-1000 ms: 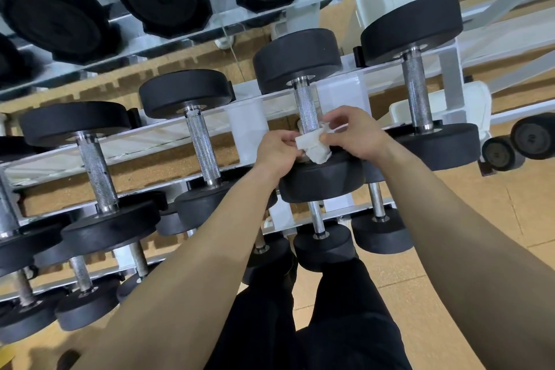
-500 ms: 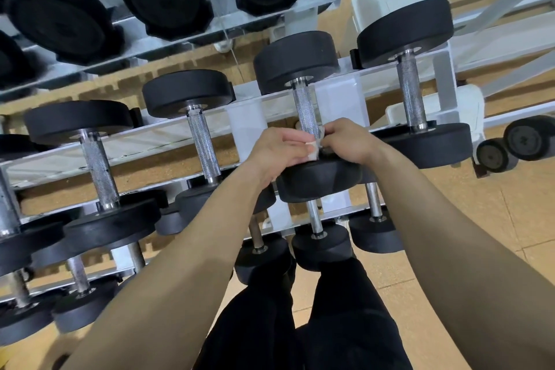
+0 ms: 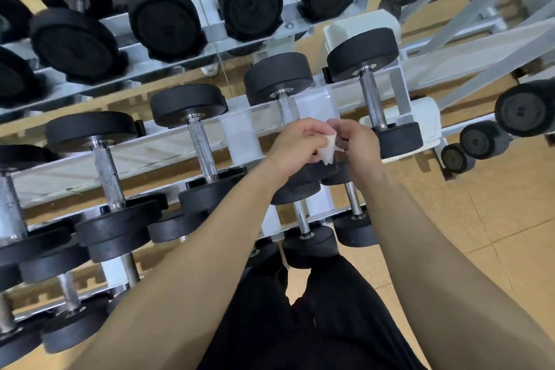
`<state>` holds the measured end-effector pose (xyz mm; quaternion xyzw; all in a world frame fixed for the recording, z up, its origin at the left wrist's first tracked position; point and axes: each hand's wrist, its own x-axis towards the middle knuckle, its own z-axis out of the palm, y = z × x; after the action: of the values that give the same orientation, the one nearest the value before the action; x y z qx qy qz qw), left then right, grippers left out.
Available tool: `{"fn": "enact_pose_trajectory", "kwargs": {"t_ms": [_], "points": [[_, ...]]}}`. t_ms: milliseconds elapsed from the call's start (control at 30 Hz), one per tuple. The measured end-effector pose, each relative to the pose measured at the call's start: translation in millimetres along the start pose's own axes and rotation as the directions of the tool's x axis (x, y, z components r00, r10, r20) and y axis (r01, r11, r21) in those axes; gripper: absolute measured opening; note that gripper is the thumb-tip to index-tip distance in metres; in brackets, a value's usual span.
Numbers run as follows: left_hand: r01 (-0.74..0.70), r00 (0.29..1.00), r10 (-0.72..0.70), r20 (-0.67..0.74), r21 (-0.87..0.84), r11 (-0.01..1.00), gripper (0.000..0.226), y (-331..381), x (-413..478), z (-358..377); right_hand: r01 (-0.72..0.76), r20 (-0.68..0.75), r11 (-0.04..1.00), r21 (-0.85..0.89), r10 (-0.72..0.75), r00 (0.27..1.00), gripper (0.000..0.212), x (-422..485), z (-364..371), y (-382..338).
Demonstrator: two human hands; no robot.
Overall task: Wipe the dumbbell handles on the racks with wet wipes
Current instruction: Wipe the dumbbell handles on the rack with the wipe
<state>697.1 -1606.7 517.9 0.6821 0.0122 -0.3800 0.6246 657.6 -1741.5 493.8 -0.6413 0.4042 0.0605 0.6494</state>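
Wet wipe (image 3: 327, 151) now plainer between fingers (image 3: 314, 131)

Wet wipe (image 3: 327, 151) between left hand (image 3: 295, 146) and right hand (image 3: 357, 144); dumbbell handle (image 3: 287, 111) behind; rack (image 3: 120, 156) leftward

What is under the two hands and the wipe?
Under the left hand, right hand and wipe lies a dumbbell handle; only its upper part shows. They cover its lower part.
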Motion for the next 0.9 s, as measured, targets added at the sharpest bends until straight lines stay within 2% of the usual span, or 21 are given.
{"fn": "enact_pose_trajectory", "kwargs": {"t_ms": [67, 167, 233, 300, 333, 433, 500, 567, 667, 733, 833, 900], "points": [[0.007, 1.000, -0.010, -0.021, -0.143, 0.990, 0.028, 2.6, -8.3, 4.7, 0.021, 0.100, 1.000, -0.022, -0.019, 0.995, 0.038, -13.6, -14.1, -2.3], [0.078, 0.997, -0.061, 0.054, -0.424, 0.902, 0.018, 7.2, -19.3, 14.6, 0.079, 0.213, 0.993, -0.091, -0.058, 0.975, 0.039, -28.4, -39.2, -2.5], [0.099, 0.993, -0.050, 0.108, -0.518, 0.850, 0.015, 11.8, -25.2, 20.9, 0.110, 0.304, 0.991, -0.072, -0.083, 0.949, 0.032, -31.2, -55.6, -4.5], [0.066, 0.994, -0.003, 0.112, -0.564, 0.823, 0.020, 17.4, -28.4, 26.6, 0.056, 0.346, 0.998, 0.014, -0.058, 0.937, 0.016, -33.0, -71.7, -10.4], [0.037, 0.995, 0.022, 0.095, -0.577, 0.816, 0.023, 20.7, -29.3, 30.2, 0.043, 0.347, 0.998, 0.051, -0.058, 0.936, 0.011, -31.3, -80.7, -12.7], [-0.044, 0.999, 0.050, -0.004, -0.526, 0.850, 0.027, 30.2, -30.2, 46.0, 0.005, 0.377, 0.994, 0.112, -0.048, 0.925, 0.029, -22.8, -107.7, -19.8], [-0.062, 0.998, 0.046, -0.044, -0.490, 0.870, 0.032, 37.0, -28.7, 60.8, -0.076, 0.435, 0.987, 0.141, 0.007, 0.900, 0.031, -16.3, -126.2, -27.4], [-0.077, 0.996, 0.049, -0.070, -0.485, 0.871, 0.038, 45.8, -26.9, 79.8, -0.108, 0.567, 0.987, 0.120, 0.021, 0.824, 0.024, -9.2, -146.3, -37.5], [-0.103, 0.989, 0.038, -0.143, -0.482, 0.870, 0.040, 58.9, -23.2, 113.7, -0.160, 0.731, 0.984, 0.073, 0.056, 0.680, 0.033, 1.4, -177.7, -51.8], [-0.107, 0.984, 0.024, -0.178, -0.474, 0.874, 0.041, 64.7, -20.4, 136.6, -0.106, 0.776, 0.994, 0.010, 0.059, 0.628, 0.044, 12.1, -193.8, -56.7], [-0.125, 0.966, 0.012, -0.257, -0.427, 0.896, 0.044, 68.4, -14.9, 163.1, -0.001, 0.768, 1.000, 0.010, -0.007, 0.640, 0.052, 29.2, -214.0, -62.5], [-0.139, 0.940, 0.018, -0.340, -0.334, 0.932, 0.043, 68.9, -15.1, 175.4, 0.025, 0.717, 0.998, 0.062, -0.062, 0.695, 0.047, 37.2, -226.1, -68.1]]}}
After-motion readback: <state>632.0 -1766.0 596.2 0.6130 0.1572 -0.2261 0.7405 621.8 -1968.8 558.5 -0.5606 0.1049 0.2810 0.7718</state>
